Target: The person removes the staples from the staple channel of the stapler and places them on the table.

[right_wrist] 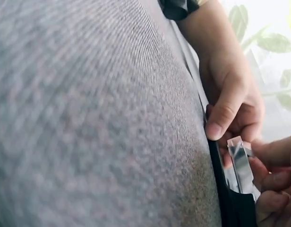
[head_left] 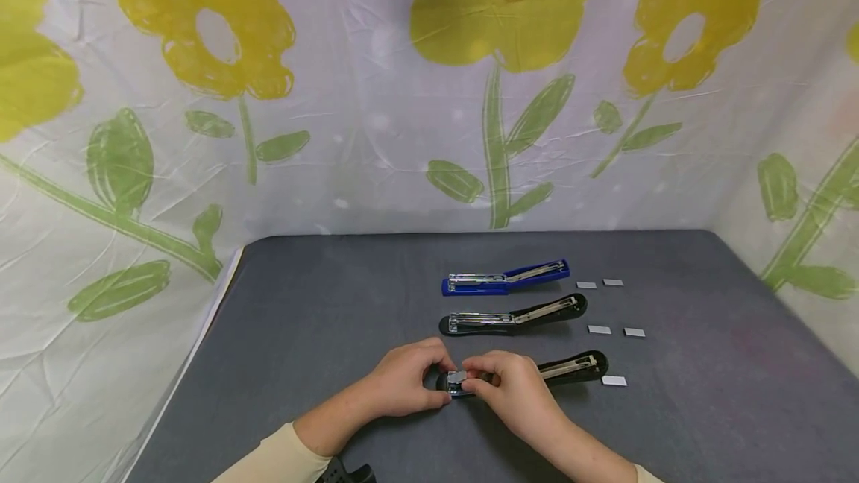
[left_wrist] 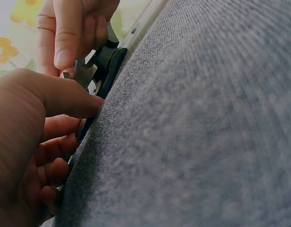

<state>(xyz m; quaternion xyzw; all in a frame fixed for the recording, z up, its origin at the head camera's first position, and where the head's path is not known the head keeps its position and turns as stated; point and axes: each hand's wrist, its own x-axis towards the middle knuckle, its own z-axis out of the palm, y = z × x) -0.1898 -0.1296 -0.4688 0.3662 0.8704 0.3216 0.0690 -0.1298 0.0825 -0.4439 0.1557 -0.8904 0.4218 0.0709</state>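
Note:
The nearest black stapler (head_left: 576,368) lies swung open on the table, its metal magazine at the left end and its top arm tilted up to the right. My left hand (head_left: 409,379) grips that left end, thumb on the near side and fingers on the far side. Over the magazine, my right hand (head_left: 517,390) pinches a small grey strip of staples (head_left: 457,376). The right wrist view shows the shiny magazine (right_wrist: 241,165) between both hands. Fingers hide the middle of the stapler.
Beyond lie another opened black stapler (head_left: 476,324) and an opened blue stapler (head_left: 476,288). Several small pale staple strips lie to the right, one (head_left: 614,381) beside the nearest stapler. A dark object (head_left: 345,472) shows by the left sleeve. Flowered cloth (head_left: 376,170) hangs behind the grey table (head_left: 302,297).

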